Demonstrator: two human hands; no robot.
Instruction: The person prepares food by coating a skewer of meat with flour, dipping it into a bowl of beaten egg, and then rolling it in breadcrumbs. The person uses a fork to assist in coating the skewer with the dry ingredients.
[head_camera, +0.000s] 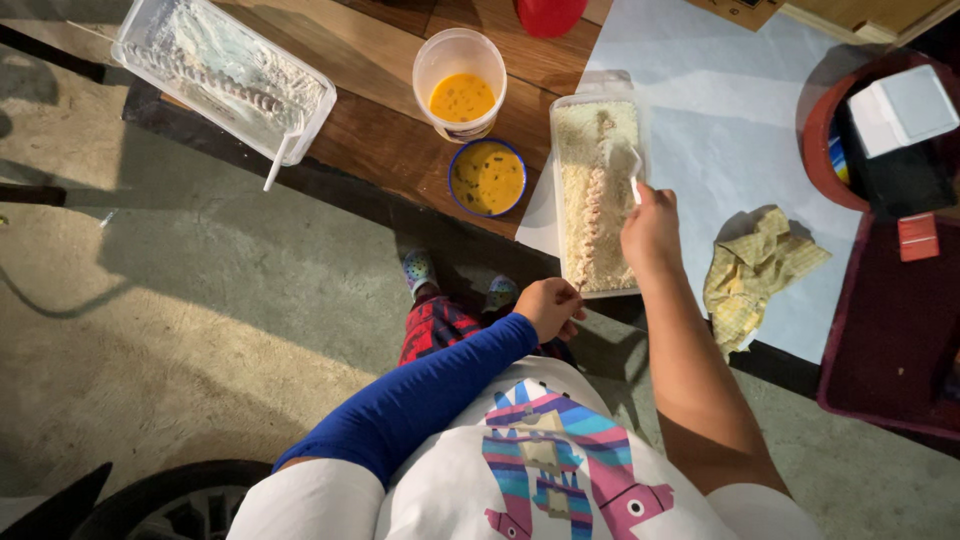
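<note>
Closest in, the left hand (548, 306), blue sleeve up to the wrist, is curled nearly closed at the near end of the clear rectangular crumb tray (596, 190), fingers pinched on what looks like a thin skewer stick poking out over the tray's rim, though the stick is too fine to be sure of. Just past it the right hand (650, 228) is closed around the handle of a white spoon (626, 160), whose bowl sits over the breadcrumbs in the far half of the tray. Down the middle of the crumbs lies a long skewer of food (597, 205), coated pale, running lengthwise. The tray sits half on a light blue sheet (720, 130) on the table (390, 150). Right of the hands, a crumpled yellow checked cloth (757, 272) lies on the sheet, apart from the tray. Left of the tray, a small blue-rimmed bowl (487, 177) holds yellow beaten egg, and just beyond it a tall clear tub (460, 82) holds more of the same. Further left, a second clear tray (222, 76) carries a row of skewered pieces, with a white utensil handle sticking out over its near rim. At the far right, a white box (903, 108) rests in a round red basin (820, 140).
</note>
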